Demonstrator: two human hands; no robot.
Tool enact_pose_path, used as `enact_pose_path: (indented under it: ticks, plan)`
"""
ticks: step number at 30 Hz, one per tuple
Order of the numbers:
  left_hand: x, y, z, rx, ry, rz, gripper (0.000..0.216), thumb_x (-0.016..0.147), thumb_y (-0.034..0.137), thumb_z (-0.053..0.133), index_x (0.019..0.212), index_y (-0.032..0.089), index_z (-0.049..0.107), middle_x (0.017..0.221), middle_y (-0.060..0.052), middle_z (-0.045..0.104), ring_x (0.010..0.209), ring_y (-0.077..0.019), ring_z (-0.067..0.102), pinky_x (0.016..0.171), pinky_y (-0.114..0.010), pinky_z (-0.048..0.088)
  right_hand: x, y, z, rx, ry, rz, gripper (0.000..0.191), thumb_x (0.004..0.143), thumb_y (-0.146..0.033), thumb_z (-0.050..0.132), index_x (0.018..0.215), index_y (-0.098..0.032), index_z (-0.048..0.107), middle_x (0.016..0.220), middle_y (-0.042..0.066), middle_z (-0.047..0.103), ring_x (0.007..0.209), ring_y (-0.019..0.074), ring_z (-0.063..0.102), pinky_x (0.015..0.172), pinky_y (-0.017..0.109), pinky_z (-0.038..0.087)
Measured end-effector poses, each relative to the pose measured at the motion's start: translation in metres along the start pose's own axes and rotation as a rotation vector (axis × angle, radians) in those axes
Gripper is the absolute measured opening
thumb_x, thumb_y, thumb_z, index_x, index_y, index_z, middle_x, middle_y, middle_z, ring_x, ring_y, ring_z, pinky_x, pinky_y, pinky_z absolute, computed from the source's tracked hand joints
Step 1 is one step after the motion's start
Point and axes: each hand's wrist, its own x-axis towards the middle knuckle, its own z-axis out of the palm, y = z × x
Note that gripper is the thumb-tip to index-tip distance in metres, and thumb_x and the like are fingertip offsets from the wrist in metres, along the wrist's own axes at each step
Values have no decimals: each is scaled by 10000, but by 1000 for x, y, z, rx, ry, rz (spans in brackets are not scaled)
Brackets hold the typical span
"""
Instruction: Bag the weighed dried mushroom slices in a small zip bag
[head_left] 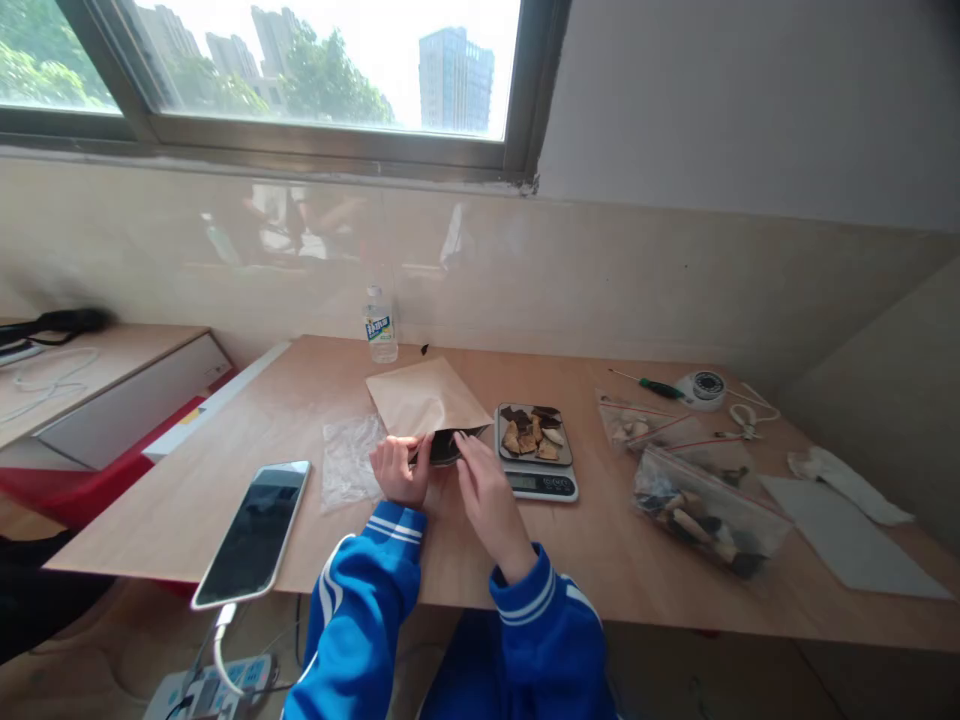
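Both hands at paper bag (pixel 426 400) mouth on counter (pixel 600 540): left hand (pixel 400 468) grip pinches the edge, right hand (pixel 484 492) fingers loose, holding nothing; scale (pixel 537 455) just beside.

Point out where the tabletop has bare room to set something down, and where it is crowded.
Bare wood runs along the near edge between the right hand and the full zip bag, and at the far left between the phone and the bottle. It is crowded around the kraft pouch, the scale and the far right corner.
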Motion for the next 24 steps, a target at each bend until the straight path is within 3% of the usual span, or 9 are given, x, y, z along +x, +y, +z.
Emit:
enact_pose_path:
  ticks: [5, 8, 10, 14, 18, 21, 24]
  plan:
    - [2, 1, 1, 17, 21, 12, 175, 781, 307, 630, 681, 187, 551, 648, -2, 565, 631, -148, 497, 654, -291, 337, -32, 45, -62, 1, 320, 350, 395, 905, -357, 388, 1189, -162, 582, 1172, 123, 618, 1082, 227, 578, 916, 392, 467]
    - [2, 0, 3, 11, 13, 1, 180, 779, 314, 632, 681, 186, 551, 651, -2, 560, 637, -149, 494, 659, -291, 334, -40, 80, -86, -104, 349, 478, 461, 886, -408, 377, 1179, -126, 593, 1116, 160, 642, 1028, 261, 603, 860, 418, 484]
    - [2, -1, 3, 1, 6, -9, 181, 778, 321, 631, 683, 186, 556, 656, -4, 559, 640, -149, 493, 666, -294, 334, -39, 96, -90, -153, 314, 473, 466, 885, -399, 360, 1172, -119, 598, 1117, 166, 640, 1039, 264, 596, 869, 425, 474]
    - [1, -3, 4, -3, 2, -23, 189, 775, 331, 631, 679, 185, 560, 656, -6, 558, 641, -152, 493, 669, -297, 341, -29, 107, -84, -248, 244, 318, 417, 873, -328, 355, 1119, -137, 630, 1179, 157, 604, 1120, 256, 536, 952, 451, 407]
    - [1, -5, 5, 25, -11, -48, 217, 777, 360, 621, 669, 178, 572, 639, -6, 556, 632, -153, 493, 665, -297, 354, -33, 101, -91, -285, 359, 242, 393, 857, -243, 341, 1120, -165, 623, 1115, 134, 618, 1054, 230, 548, 921, 426, 416]
    - [1, -5, 6, 37, -25, -52, 234, 774, 380, 619, 666, 175, 579, 630, -6, 553, 625, -153, 494, 661, -299, 361, -53, 103, -106, -253, 491, 316, 369, 830, -221, 339, 1019, -154, 649, 959, 114, 649, 891, 213, 588, 793, 354, 462]
    - [0, -5, 6, 35, -12, -42, 240, 773, 383, 620, 654, 179, 574, 624, -5, 546, 620, -152, 496, 668, -304, 370, -75, 113, -116, -203, 519, 485, 319, 794, -260, 375, 874, -145, 662, 813, 98, 657, 722, 204, 588, 667, 315, 460]
